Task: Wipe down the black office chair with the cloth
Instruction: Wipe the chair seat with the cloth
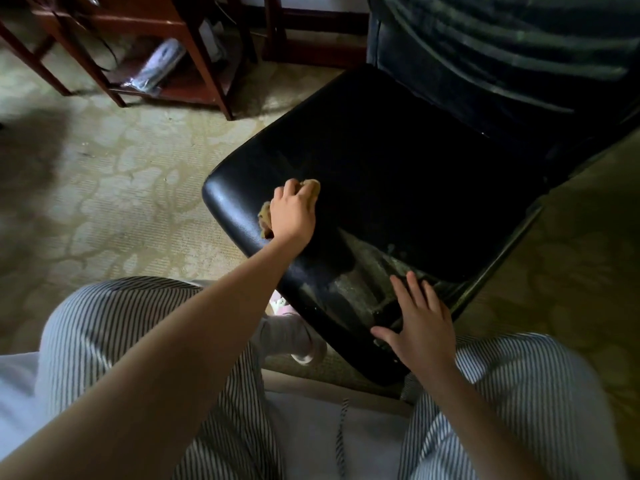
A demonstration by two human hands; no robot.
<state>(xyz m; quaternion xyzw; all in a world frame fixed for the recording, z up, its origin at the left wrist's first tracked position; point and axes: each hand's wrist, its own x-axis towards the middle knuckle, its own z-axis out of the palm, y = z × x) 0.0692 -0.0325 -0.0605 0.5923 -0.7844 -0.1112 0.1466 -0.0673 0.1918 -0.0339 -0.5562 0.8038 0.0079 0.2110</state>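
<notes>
Left hand (pixel 293 216): fingers curled down over the cloth (pixel 265 218), gripping it in a bunch and pressing it on the chair seat (pixel 398 161). Tan bits of cloth poke out past the fingertips and at the thumb side; the rest is hidden under the palm. Right hand (pixel 420 327): fingers straight and spread, flat on the near rim of the seat, holding nothing, likely bracing.

Risks:
- The cloth is bunched small, so bare knuckles may drag on the seat, or the wad may slip out from under the palm.
- The seat's rounded corner is just left of the left fingers. A stroke that way runs off the edge and the cloth could drop to the carpet (pixel 121 188).
- An office chair may swivel or roll under a hard push. If the right hand lifts, the seat may turn away.
- A foot (pixel 291 337) sits below the near rim and could get bumped. The base is not visible.

Room: lots of open seat ahead and right of the left fingers, up to the backrest (pixel 485 46). Grey streaks (pixel 360 271) lie between the hands; dust or glare, cannot tell. The wooden stand (pixel 194 64) is well apart, across the carpet.
</notes>
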